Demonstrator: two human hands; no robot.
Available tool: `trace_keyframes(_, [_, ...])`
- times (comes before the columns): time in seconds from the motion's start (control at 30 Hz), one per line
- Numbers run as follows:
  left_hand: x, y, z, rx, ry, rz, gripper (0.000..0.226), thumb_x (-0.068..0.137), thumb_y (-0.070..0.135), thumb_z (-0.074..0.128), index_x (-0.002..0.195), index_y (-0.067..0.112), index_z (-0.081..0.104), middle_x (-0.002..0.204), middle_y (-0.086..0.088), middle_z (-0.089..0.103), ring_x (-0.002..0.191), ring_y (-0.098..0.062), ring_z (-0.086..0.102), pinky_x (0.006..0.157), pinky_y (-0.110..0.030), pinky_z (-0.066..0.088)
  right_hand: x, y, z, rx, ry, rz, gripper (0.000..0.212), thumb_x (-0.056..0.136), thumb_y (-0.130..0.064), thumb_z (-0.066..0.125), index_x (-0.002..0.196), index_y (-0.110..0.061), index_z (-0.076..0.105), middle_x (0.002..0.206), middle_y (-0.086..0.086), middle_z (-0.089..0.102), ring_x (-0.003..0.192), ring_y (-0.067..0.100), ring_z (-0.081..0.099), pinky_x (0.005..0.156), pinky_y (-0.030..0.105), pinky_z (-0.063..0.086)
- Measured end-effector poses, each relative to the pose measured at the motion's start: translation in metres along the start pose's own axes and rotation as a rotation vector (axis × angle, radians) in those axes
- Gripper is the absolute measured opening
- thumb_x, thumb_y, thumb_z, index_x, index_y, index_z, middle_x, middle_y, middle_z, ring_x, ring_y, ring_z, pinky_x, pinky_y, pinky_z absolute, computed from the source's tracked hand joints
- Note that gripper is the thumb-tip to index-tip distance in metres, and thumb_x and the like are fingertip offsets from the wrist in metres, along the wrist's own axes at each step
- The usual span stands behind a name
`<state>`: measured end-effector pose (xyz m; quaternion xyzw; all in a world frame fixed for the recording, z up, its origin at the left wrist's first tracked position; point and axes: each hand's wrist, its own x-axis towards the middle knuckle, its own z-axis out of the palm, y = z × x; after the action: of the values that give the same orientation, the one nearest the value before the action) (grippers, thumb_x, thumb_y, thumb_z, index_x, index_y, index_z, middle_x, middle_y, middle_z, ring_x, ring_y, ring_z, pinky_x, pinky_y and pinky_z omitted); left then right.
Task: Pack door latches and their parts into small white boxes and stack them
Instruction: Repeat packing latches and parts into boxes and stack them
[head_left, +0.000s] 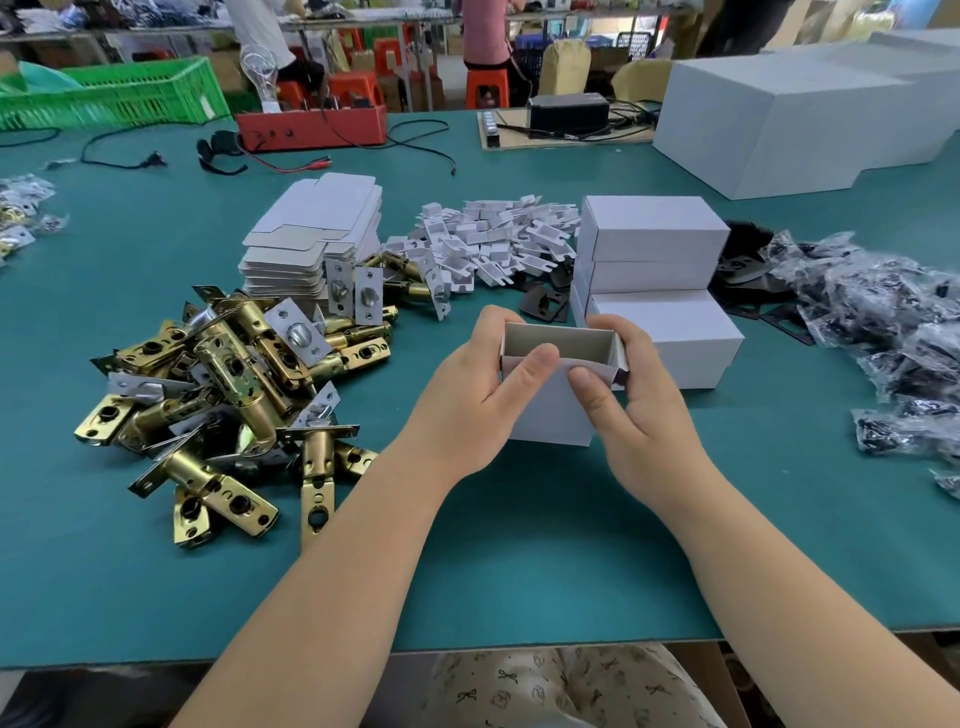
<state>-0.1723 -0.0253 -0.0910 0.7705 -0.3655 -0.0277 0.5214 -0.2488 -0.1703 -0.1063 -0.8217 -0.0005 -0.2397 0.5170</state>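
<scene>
A person sits at a teal bench (519, 545), both bare forearms reaching forward. The left hand (483, 384) and right hand (628, 395) together hold a small white box (550, 410) upright just above the bench, its open top facing up and showing a grey inside. Each hand wraps one side of the box, fingers curled behind, thumbs pressing on the near top edge.

Just behind and right of the held box stands a stack of closed white boxes (660, 291), stepped in three tiers; the right hand is almost touching its lowest box. To the left lies a loose heap of brass door latches (223, 395), spreading close to the left forearm. Behind that heap sits a pile of flat unfolded cartons (311, 244), and beside it a scatter of small white card inserts (493, 239). Dark strike plates (545, 304) lie near the stack. Along the right edge runs a mound of clear bags with black parts (883, 322).

Bare bench surface stretches between the forearms and toward the near edge. Large white cartons (779, 119) stand at the far right corner.
</scene>
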Motion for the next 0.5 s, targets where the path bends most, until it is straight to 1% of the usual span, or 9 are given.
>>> trace_keyframes(0.03, [0.000,0.000,0.001,-0.044,-0.007,-0.017,0.035,0.088,0.063,0.037,0.100,0.029,0.041,0.075,0.028,0.058,0.066,0.004,0.051,0.060,-0.014,0.037,0.000,0.001,0.001,0.027,-0.031,0.024,0.044,0.087,-0.045,0.049,0.127,-0.050,0.029,0.125,-0.010,0.055,0.108,-0.004,0.051,0.092,0.011,0.038])
trace_keyframes(0.1, [0.000,0.001,0.005,-0.139,-0.016,-0.046,0.031,0.091,0.059,0.034,0.104,0.031,0.041,0.087,0.025,0.057,0.077,0.003,0.051,0.071,-0.013,0.040,0.001,0.004,0.003,0.064,-0.083,0.059,0.066,0.086,-0.045,0.049,0.142,-0.041,0.014,0.144,0.000,0.042,0.130,0.012,0.041,0.111,0.032,0.033])
trace_keyframes(0.13, [0.000,0.002,0.007,-0.185,-0.022,-0.059,0.028,0.094,0.054,0.033,0.108,0.031,0.041,0.095,0.021,0.058,0.085,0.002,0.053,0.077,-0.012,0.041,0.001,0.004,0.004,0.067,-0.097,0.063,0.072,0.086,-0.045,0.049,0.145,-0.038,0.009,0.147,0.001,0.037,0.135,0.016,0.036,0.114,0.039,0.029])
trace_keyframes(0.17, [0.000,0.002,0.008,-0.229,-0.026,-0.071,0.028,0.095,0.050,0.032,0.112,0.030,0.041,0.105,0.016,0.058,0.095,0.000,0.055,0.084,-0.013,0.043,0.001,0.004,0.006,0.067,-0.101,0.058,0.074,0.086,-0.045,0.049,0.146,-0.036,0.005,0.148,0.001,0.035,0.137,0.016,0.033,0.115,0.042,0.026])
trace_keyframes(0.23, [-0.001,0.003,0.009,-0.309,-0.031,-0.094,0.035,0.093,0.049,0.030,0.119,0.027,0.042,0.120,0.006,0.056,0.108,-0.006,0.056,0.092,-0.019,0.045,0.001,0.004,0.008,0.076,-0.083,0.043,0.071,0.087,-0.045,0.047,0.142,-0.038,0.004,0.149,-0.001,0.032,0.139,0.016,0.030,0.116,0.043,0.024])
trace_keyframes(0.33, [-0.001,0.006,0.008,-0.370,-0.040,-0.115,0.032,0.092,0.049,0.029,0.112,0.029,0.044,0.111,0.004,0.056,0.096,-0.003,0.056,0.081,-0.013,0.045,0.003,0.004,0.010,0.075,-0.049,0.030,0.060,0.088,-0.045,0.043,0.136,-0.042,0.008,0.151,-0.004,0.027,0.139,0.015,0.028,0.116,0.043,0.023])
trace_keyframes(0.4, [0.000,0.005,0.008,-0.383,-0.033,-0.120,0.031,0.091,0.048,0.030,0.108,0.026,0.044,0.105,0.003,0.056,0.092,-0.006,0.054,0.078,-0.014,0.044,0.003,0.004,0.010,0.109,-0.055,0.030,0.050,0.089,-0.045,0.042,0.132,-0.044,0.017,0.148,-0.006,0.032,0.137,0.013,0.032,0.114,0.041,0.027])
trace_keyframes(0.43, [0.001,0.005,0.009,-0.384,-0.027,-0.122,0.032,0.091,0.048,0.030,0.106,0.024,0.044,0.104,0.003,0.056,0.090,-0.007,0.054,0.077,-0.015,0.044,0.003,0.004,0.011,0.134,-0.061,0.033,0.045,0.089,-0.045,0.042,0.130,-0.043,0.022,0.143,-0.010,0.038,0.133,0.009,0.036,0.112,0.037,0.031])
trace_keyframes(0.5, [0.001,0.004,0.009,-0.387,-0.021,-0.122,0.032,0.091,0.048,0.030,0.104,0.022,0.043,0.102,0.002,0.055,0.089,-0.007,0.054,0.076,-0.016,0.043,0.004,0.005,0.011,0.161,-0.074,0.027,0.039,0.090,-0.042,0.041,0.127,-0.037,0.030,0.124,-0.031,0.046,0.118,-0.005,0.044,0.101,0.020,0.036])
